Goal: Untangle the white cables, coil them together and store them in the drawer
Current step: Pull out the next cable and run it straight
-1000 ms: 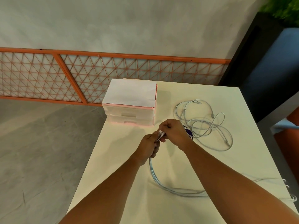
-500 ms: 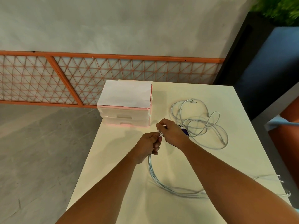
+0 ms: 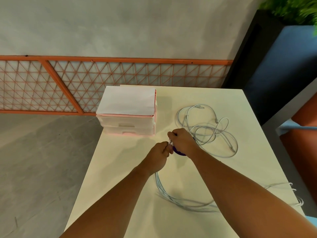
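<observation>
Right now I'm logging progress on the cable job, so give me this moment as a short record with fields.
left hand: closed on a bundle of white cables that trails toward the table's near right edge
right hand: pinching cable ends beside the left hand
loose cables: tangled loops on the table, right of the hands
drawer unit: both drawers closed
stage: gathering, nothing stored

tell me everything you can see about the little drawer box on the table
The drawer box is a small unit of translucent, frosted-looking plastic with a pink frame, and its two stacked drawers are both shut, each with a recessed front pull. A white sheet covers its top. It stands upright near the far left corner of the cream table, by the left edge. Neither hand touches it, and the loose cables lie apart to its right.
</observation>
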{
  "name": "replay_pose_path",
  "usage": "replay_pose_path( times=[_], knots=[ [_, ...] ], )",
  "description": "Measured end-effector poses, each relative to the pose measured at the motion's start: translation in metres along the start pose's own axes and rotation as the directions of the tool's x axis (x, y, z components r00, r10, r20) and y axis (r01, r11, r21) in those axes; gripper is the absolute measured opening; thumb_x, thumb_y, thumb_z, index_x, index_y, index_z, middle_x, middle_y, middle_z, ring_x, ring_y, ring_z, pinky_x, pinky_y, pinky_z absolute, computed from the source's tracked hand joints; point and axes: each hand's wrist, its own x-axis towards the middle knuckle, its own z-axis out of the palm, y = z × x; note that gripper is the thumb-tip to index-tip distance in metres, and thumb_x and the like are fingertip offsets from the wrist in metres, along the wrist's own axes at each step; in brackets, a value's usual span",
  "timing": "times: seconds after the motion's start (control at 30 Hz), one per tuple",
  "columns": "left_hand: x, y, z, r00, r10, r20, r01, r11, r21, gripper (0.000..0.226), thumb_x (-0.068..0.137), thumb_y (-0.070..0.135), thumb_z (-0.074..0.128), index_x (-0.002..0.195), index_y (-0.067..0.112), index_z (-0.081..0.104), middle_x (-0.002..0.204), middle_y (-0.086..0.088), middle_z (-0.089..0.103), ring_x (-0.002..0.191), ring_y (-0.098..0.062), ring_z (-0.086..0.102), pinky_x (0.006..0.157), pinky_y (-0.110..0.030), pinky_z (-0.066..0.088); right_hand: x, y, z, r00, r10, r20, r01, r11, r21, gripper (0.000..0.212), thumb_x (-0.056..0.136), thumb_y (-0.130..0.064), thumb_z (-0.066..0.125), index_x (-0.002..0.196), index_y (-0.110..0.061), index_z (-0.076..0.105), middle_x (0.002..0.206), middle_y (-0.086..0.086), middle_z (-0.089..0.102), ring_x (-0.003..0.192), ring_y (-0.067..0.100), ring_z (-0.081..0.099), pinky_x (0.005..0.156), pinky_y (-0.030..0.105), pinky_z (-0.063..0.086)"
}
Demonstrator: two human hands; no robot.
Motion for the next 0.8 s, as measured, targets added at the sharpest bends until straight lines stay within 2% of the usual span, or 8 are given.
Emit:
replay_pose_path(
  times=[0.13, 0.23, 0.3, 0.4, 0.5, 0.63, 0.73, 0.8],
  knots=[
    [0.007, 0.000, 0.003, 1.000, 0.007, 0.006, -0.006, 0.999, -0.033, 0.036, 0.107, 0.025, 0.039, 0.075, 0.016, 0.052, 0.052, 0.012, 0.036, 0.045, -0.004, 0.031, 0.046, -0.016, 0.027, 0.002, 0.002, -0.007, 0.999, 0.020, 0.039, -0.024, 0.993, 0.114, 0.043, 0.100, -0.038, 0.054, 0.088, 0.000, 0.068, 0.063, 0.004, 0.061, 0.051, 0.014, 0.052, 0.056, 0.027, 0.042],
    [0.013, 0.002, 0.003, 0.999, -0.047, -0.007, 0.045, 0.984, -0.175, 0.037, 0.107, 0.029, 0.040, 0.076, 0.012, 0.051, 0.052, 0.007, 0.036, 0.044, -0.007, 0.029, 0.043, -0.020, 0.026, 0.003, 0.007, -0.015, 0.998, 0.038, 0.054, -0.053, 0.946, 0.320, 0.046, 0.101, -0.045, 0.051, 0.092, -0.003, 0.069, 0.059, 0.011, 0.058, 0.043, 0.017, 0.049, 0.045, 0.025, 0.041],
    [0.019, 0.001, 0.001, 0.993, -0.106, -0.045, 0.089, 0.956, -0.279, 0.036, 0.106, 0.031, 0.041, 0.078, 0.011, 0.051, 0.053, 0.005, 0.036, 0.044, -0.008, 0.030, 0.044, -0.018, 0.025, 0.009, 0.014, -0.023, 0.999, 0.051, -0.005, -0.046, 0.940, 0.338, 0.040, 0.102, -0.043, 0.047, 0.096, -0.010, 0.068, 0.064, 0.011, 0.062, 0.046, 0.018, 0.053, 0.046, 0.026, 0.044],
    [0.024, -0.001, -0.005, 0.979, -0.178, -0.103, 0.126, 0.914, -0.385, 0.034, 0.107, 0.027, 0.040, 0.080, 0.011, 0.052, 0.055, 0.002, 0.037, 0.043, -0.010, 0.033, 0.044, -0.019, 0.029, 0.021, 0.036, -0.040, 0.991, 0.074, -0.114, -0.058, 0.989, 0.138, 0.018, 0.097, -0.031, 0.053, 0.094, -0.019, 0.065, 0.082, 0.007, 0.068, 0.064, 0.020, 0.064, 0.056, 0.033, 0.054],
    [0.027, -0.004, -0.009, 0.970, -0.206, -0.132, 0.129, 0.891, -0.436, 0.033, 0.107, 0.028, 0.039, 0.082, 0.011, 0.052, 0.056, 0.003, 0.038, 0.043, -0.009, 0.033, 0.043, -0.020, 0.030, 0.023, 0.063, -0.051, 0.983, 0.106, -0.152, -0.121, 0.988, -0.092, 0.015, 0.093, -0.021, 0.053, 0.082, -0.021, 0.063, 0.090, 0.007, 0.070, 0.079, 0.026, 0.067, 0.066, 0.037, 0.058],
    [0.030, -0.006, -0.013, 0.968, -0.199, -0.152, 0.116, 0.894, -0.433, 0.031, 0.107, 0.029, 0.039, 0.085, 0.011, 0.053, 0.058, 0.001, 0.041, 0.044, -0.010, 0.032, 0.044, -0.021, 0.030, 0.015, 0.092, -0.045, 0.979, 0.170, -0.108, -0.197, 0.920, -0.338, 0.016, 0.092, -0.021, 0.055, 0.097, -0.013, 0.068, 0.097, 0.008, 0.070, 0.089, 0.027, 0.065, 0.069, 0.029, 0.047],
    [0.032, -0.004, -0.014, 0.968, -0.194, -0.158, 0.108, 0.895, -0.433, 0.031, 0.107, 0.031, 0.040, 0.086, 0.012, 0.053, 0.058, 0.002, 0.043, 0.045, -0.011, 0.033, 0.045, -0.022, 0.029, 0.010, 0.105, -0.029, 0.981, 0.161, -0.104, -0.191, 0.876, -0.443, 0.018, 0.092, -0.018, 0.057, 0.108, -0.014, 0.064, 0.107, 0.007, 0.067, 0.100, 0.027, 0.066, 0.078, 0.034, 0.053],
    [0.034, -0.002, -0.015, 0.969, -0.195, -0.152, 0.108, 0.888, -0.447, 0.031, 0.107, 0.031, 0.040, 0.086, 0.012, 0.052, 0.058, 0.002, 0.043, 0.046, -0.011, 0.031, 0.046, -0.022, 0.026, 0.007, 0.110, -0.022, 0.975, 0.179, -0.134, -0.221, 0.856, -0.466, 0.019, 0.092, -0.012, 0.055, 0.109, -0.014, 0.062, 0.108, 0.007, 0.068, 0.100, 0.028, 0.066, 0.078, 0.035, 0.054]
  ],
)
